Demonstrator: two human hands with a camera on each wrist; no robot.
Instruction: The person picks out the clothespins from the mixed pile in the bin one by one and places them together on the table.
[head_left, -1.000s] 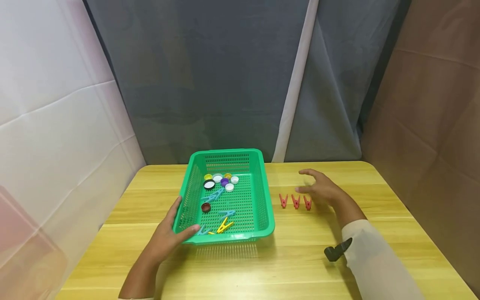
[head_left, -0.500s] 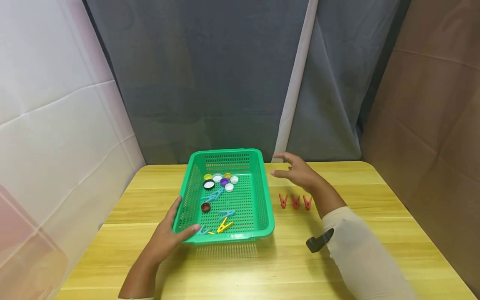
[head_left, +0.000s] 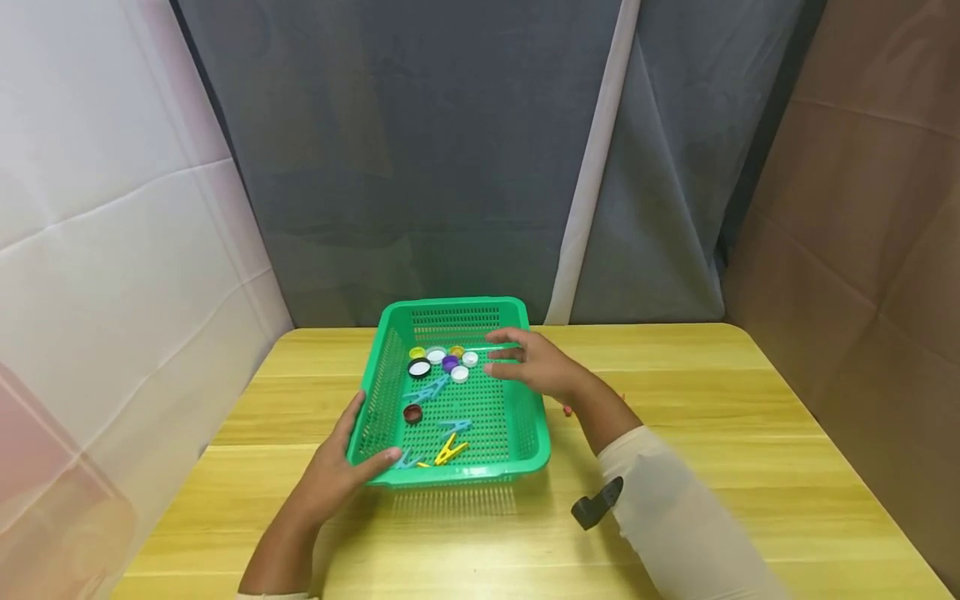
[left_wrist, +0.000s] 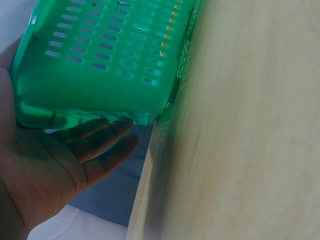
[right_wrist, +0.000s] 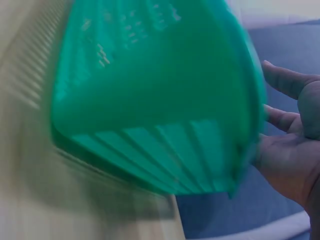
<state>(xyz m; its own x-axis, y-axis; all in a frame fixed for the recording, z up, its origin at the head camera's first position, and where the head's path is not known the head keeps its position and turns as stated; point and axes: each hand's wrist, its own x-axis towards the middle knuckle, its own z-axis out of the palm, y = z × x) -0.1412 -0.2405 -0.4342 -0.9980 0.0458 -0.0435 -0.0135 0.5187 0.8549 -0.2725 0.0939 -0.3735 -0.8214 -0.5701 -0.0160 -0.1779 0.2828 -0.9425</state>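
A green plastic basket (head_left: pixel 517 408) with slotted walls stands on the table. My left hand (head_left: pixel 333 471) grips its near left corner, thumb over the rim and fingers along the outer wall. In the left wrist view that hand's fingers (left_wrist: pixel 102 142) lie against the basket's outside. Over the basket's right side hovers my right hand (head_left: pixel 543 365), fingers spread and holding nothing. Inside lie several bottle caps, among them a purple cap (head_left: pixel 450 363), a black-rimmed cap (head_left: pixel 419 368) and a brown cap (head_left: pixel 412 413). Blue clothespins (head_left: pixel 427 390) and a yellow clothespin (head_left: pixel 450 450) lie among them.
Right of the basket, a bit of a red clothespin (head_left: pixel 567 410) shows; my right forearm hides most of the red ones there. The wooden table (head_left: pixel 750 467) ends at a grey curtain (head_left: pixel 420 167) behind.
My right hand has swept left from above the red clothespins to over the basket, and its forearm now covers most of them. The left hand and the basket have stayed in place.
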